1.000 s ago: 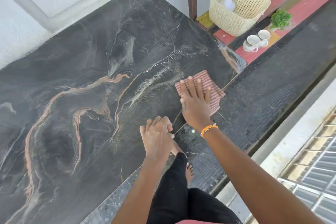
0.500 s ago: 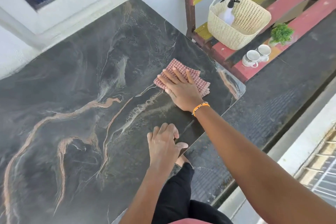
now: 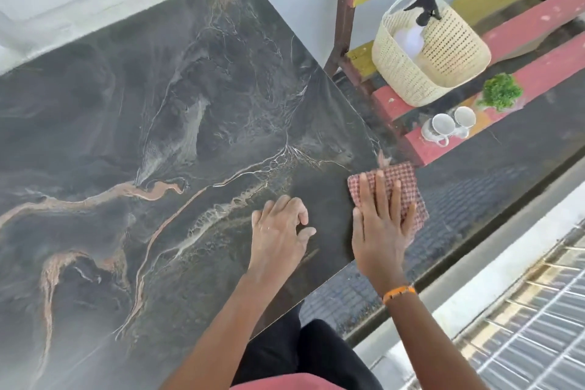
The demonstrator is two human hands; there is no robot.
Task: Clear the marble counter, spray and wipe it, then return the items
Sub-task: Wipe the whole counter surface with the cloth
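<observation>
The dark marble counter (image 3: pixel 164 142) with tan and white veins fills the left and middle of the view. My right hand (image 3: pixel 378 225) presses flat, fingers straight, on a red-and-white checked cloth (image 3: pixel 400 187) at the counter's near right corner, where part of the cloth hangs past the edge. My left hand (image 3: pixel 280 233) rests on the marble just left of it, fingers loosely bent, holding nothing. A spray bottle (image 3: pixel 422 14) with a black trigger stands in a cream woven basket (image 3: pixel 443 60) on the bench to the right.
Two white cups (image 3: pixel 449 125) and a small green plant (image 3: pixel 500 90) sit on the red and yellow bench (image 3: pixel 538 22) beside the basket. A dark textured floor runs below the counter's right edge. A white wall and window frame border the far side.
My right hand has slid the cloth from the middle right of the counter back toward its near right corner. My left hand has stayed resting on the marble near the front edge.
</observation>
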